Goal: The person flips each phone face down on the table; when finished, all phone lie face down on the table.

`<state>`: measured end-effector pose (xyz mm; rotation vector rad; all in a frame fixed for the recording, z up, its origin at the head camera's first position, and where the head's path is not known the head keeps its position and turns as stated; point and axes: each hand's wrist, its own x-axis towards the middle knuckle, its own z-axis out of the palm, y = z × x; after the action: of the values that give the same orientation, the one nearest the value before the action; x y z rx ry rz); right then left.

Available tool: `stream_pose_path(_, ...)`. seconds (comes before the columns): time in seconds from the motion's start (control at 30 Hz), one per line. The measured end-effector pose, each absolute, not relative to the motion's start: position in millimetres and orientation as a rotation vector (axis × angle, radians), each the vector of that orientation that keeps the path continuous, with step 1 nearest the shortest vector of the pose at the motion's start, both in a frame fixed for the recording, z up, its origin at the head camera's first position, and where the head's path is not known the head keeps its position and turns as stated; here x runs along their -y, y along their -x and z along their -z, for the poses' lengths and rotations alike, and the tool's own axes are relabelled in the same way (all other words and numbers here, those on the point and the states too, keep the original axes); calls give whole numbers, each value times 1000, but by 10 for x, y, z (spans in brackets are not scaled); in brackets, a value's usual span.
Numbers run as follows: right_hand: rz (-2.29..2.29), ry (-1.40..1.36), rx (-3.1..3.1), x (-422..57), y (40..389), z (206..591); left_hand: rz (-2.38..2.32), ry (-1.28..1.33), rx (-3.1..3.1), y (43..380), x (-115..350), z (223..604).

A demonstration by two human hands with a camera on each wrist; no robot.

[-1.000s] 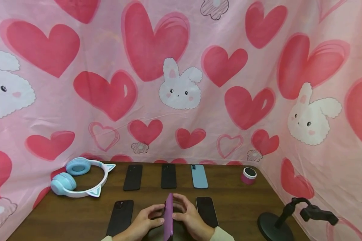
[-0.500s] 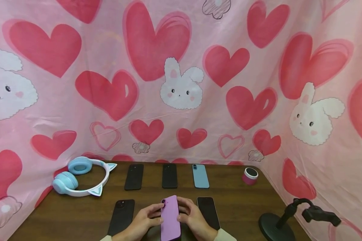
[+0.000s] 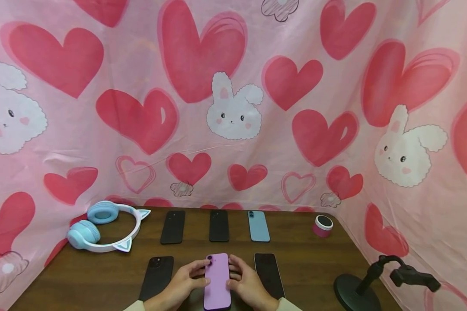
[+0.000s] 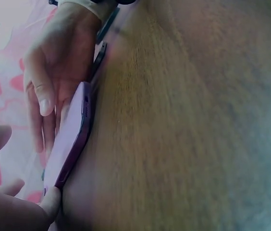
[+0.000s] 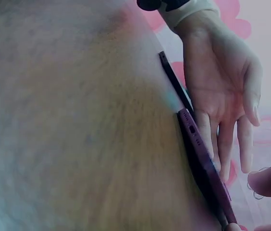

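A purple smartphone lies back side up between my hands, close over the wooden table, with its camera at the upper left corner. My left hand is at its left side, and the fingertips reach its edge. On the opposite side my right hand has its fingers alongside the phone. In the right wrist view, the left hand shows its fingers extended and its thumb apart from the phone. The right hand looks similarly loose in the left wrist view. A dark phone's underside is hidden from view.
A black phone lies left of my hands, a dark phone right. Behind are two black phones and a light blue phone. Cat-ear headphones, a pink cylinder and a black stand surround them.
The purple phone stood on edge between my hands a second ago. It has turned over to the left and now lies back side up, while both hands keep near its sides.
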<state>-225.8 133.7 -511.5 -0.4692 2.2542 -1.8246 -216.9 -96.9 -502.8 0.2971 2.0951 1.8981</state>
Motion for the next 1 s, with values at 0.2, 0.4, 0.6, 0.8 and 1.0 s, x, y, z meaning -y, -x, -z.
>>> stream_pose_path(0.2,1791,452,-2286,-1293,2244,5088,-1929,-298,-2094,2160,977,5023)
stream_pose_path(0.4,1804,418,-2271,-1259,2251,5091,-1922,-275,-2100,2183,996,5027)
stream_pose_path(0.6,1835,389,-2254,-1258,2248,5094,-1897,-256,-2146,2197,968,5032)
stream_pose_path(0.8,1856,394,-2229,-1298,2248,5080,-1829,-226,-2316,2197,900,5005)
stream_pose_path(1.0,1831,402,-2305,-1410,2297,5053,-1758,-300,-2513,2158,756,4937)
